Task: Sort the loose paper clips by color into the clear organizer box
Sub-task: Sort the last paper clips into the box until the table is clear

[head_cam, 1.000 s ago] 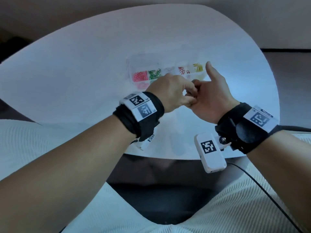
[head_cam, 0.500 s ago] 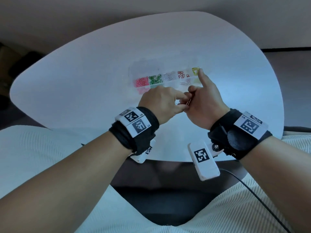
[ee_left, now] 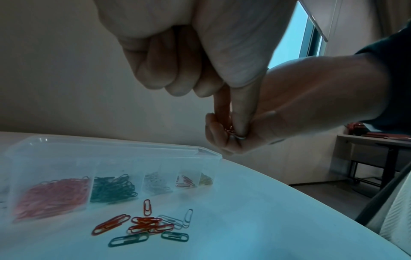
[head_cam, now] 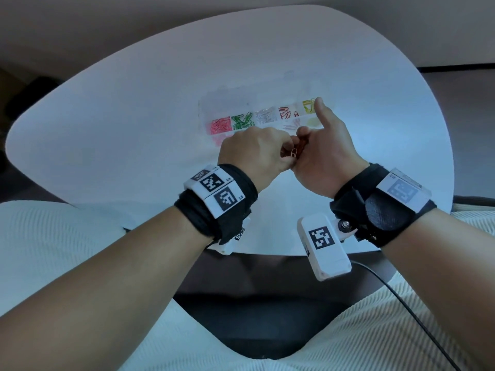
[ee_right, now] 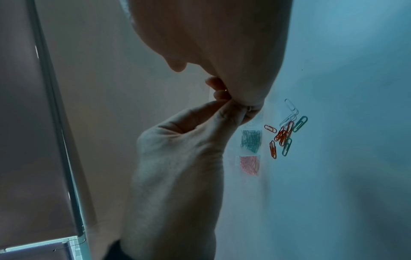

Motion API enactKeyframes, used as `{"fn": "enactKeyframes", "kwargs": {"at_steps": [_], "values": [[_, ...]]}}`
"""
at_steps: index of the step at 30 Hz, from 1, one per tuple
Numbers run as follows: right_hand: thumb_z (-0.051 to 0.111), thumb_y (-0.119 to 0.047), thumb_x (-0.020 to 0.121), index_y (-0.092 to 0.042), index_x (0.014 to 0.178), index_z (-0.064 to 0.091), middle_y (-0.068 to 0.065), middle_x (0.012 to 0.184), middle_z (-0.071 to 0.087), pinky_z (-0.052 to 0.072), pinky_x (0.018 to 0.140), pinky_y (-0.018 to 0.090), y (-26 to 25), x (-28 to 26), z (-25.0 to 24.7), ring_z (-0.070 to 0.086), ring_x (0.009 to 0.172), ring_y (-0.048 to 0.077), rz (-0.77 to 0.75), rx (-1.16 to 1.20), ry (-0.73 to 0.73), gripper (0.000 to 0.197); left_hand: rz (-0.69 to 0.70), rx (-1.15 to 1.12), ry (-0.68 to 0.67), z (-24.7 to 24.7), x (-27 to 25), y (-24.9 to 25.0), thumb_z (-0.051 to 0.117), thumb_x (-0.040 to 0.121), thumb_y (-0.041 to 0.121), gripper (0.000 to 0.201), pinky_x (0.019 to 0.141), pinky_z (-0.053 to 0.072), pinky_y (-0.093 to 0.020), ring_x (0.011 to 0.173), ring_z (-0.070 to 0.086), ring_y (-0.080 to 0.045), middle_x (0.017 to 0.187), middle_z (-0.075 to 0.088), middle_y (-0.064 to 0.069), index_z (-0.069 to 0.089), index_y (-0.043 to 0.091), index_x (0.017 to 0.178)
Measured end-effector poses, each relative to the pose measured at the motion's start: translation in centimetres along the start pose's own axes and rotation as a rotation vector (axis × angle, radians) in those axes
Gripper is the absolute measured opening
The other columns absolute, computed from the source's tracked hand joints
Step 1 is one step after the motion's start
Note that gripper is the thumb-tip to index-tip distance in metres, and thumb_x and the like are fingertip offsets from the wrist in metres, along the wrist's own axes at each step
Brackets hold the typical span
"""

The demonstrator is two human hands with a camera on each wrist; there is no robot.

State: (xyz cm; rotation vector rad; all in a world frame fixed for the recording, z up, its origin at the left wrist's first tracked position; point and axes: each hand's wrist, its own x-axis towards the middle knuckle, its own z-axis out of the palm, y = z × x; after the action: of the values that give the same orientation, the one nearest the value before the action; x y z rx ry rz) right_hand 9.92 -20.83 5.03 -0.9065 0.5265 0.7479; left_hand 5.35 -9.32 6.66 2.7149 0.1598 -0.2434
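The clear organizer box (head_cam: 214, 108) lies on the white table (head_cam: 134, 129), its row holding pink, green, white, red and yellow clips. Just in front of it my two hands meet above the table. My right hand (head_cam: 324, 156) cups several orange paper clips (ee_left: 229, 129) in curled fingers, thumb sticking up. My left hand (head_cam: 254, 153) reaches into that palm, and its thumb and forefinger pinch one paper clip (head_cam: 294, 152). Loose red, green and white clips (ee_left: 146, 225) lie on the table below the hands, hidden in the head view.
The table's near edge (head_cam: 267, 254) runs just under my wrists, with my lap in white ribbed cloth below it. A dark cable (head_cam: 401, 298) trails off at the right. A desk (ee_left: 378, 147) stands far off by the wall.
Both hands have stayed joined and drifted slightly left. The left fingers have kept working in the right palm, and a small clip now shows between the hands.
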Motion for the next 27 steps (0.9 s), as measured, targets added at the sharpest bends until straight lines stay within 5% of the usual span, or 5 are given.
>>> {"fn": "enactKeyframes", "kwargs": {"at_steps": [8, 14, 19, 27], "values": [[0.044, -0.065, 0.091, -0.015, 0.067, 0.038, 0.003, 0.071, 0.041, 0.040, 0.059, 0.026, 0.31, 0.33, -0.04, 0.043, 0.064, 0.019, 0.013, -0.004, -0.018, 0.056, -0.031, -0.071, -0.066, 0.22, 0.24, -0.44, 0.062, 0.083, 0.049, 0.022, 0.078, 0.052, -0.035, 0.092, 0.064, -0.021, 0.099, 0.072, 0.007, 0.070, 0.041, 0.101], [0.039, -0.065, 0.092, -0.012, 0.075, 0.045, 0.006, 0.077, 0.048, 0.052, 0.056, 0.023, 0.38, 0.24, -0.07, 0.055, 0.065, 0.021, 0.044, 0.046, -0.144, 0.056, -0.054, -0.151, 0.016, 0.22, 0.15, -0.28, 0.061, 0.081, 0.044, 0.018, 0.075, 0.053, -0.033, 0.085, 0.065, -0.018, 0.089, 0.071, 0.009, 0.071, 0.040, 0.096], [0.041, -0.055, 0.097, -0.005, 0.089, 0.053, 0.009, 0.081, 0.047, 0.054, 0.073, 0.031, 0.43, 0.69, -0.06, 0.051, 0.078, 0.024, -0.018, 0.118, -0.053, 0.052, -0.039, -0.171, 0.084, 0.23, 0.12, -0.17, 0.060, 0.083, 0.042, 0.016, 0.069, 0.050, -0.028, 0.072, 0.056, -0.014, 0.072, 0.063, 0.010, 0.072, 0.039, 0.093], [0.039, -0.047, 0.101, -0.003, 0.075, 0.056, 0.009, 0.068, 0.052, 0.056, 0.060, 0.027, 0.05, 0.90, -0.06, 0.054, 0.063, 0.020, -0.057, 0.171, -0.005, 0.054, 0.029, -0.117, 0.149, 0.13, -0.06, -0.08, 0.055, 0.088, 0.042, 0.020, 0.064, 0.046, -0.027, 0.065, 0.048, -0.020, 0.053, 0.047, 0.004, 0.073, 0.037, 0.094]]}}
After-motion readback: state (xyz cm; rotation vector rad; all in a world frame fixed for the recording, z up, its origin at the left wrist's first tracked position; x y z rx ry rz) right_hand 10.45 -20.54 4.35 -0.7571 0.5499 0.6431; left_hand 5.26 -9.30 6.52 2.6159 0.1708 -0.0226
